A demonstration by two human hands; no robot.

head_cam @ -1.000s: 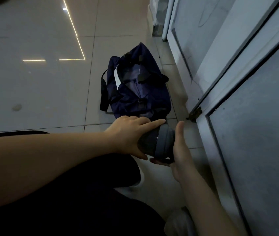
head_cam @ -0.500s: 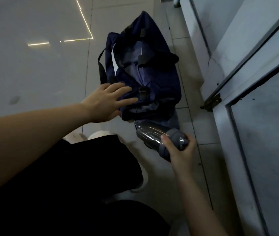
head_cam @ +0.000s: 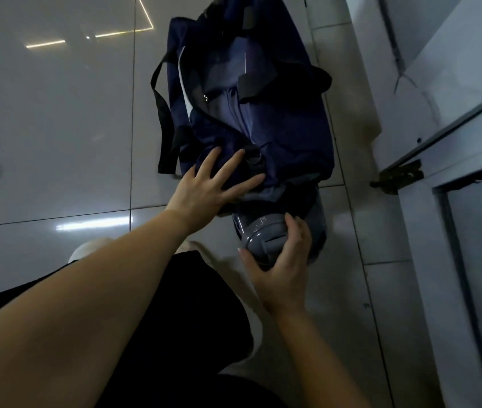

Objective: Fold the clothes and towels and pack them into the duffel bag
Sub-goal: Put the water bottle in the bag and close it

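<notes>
A navy duffel bag (head_cam: 278, 122) with black straps lies on the tiled floor, its top zip partly open. My left hand (head_cam: 207, 187) rests flat with spread fingers on the bag's near end. My right hand (head_cam: 281, 260) grips the grey lid of a dark bottle (head_cam: 259, 231). The bottle's body is pushed into the pocket at the bag's near end and is mostly hidden by fabric. What is inside the bag is too dark to make out.
A white door frame and grey door panels (head_cam: 454, 142) run along the right, close beside the bag, with a dark hinge (head_cam: 401, 175) at floor level. Glossy floor tiles (head_cam: 42, 128) stretch to the left. My black-clad legs (head_cam: 175, 319) fill the lower middle.
My left hand let go of the bottle and came down flat on the bag's near end. My right hand pushed the bottle further into the end pocket. The view moved closer.
</notes>
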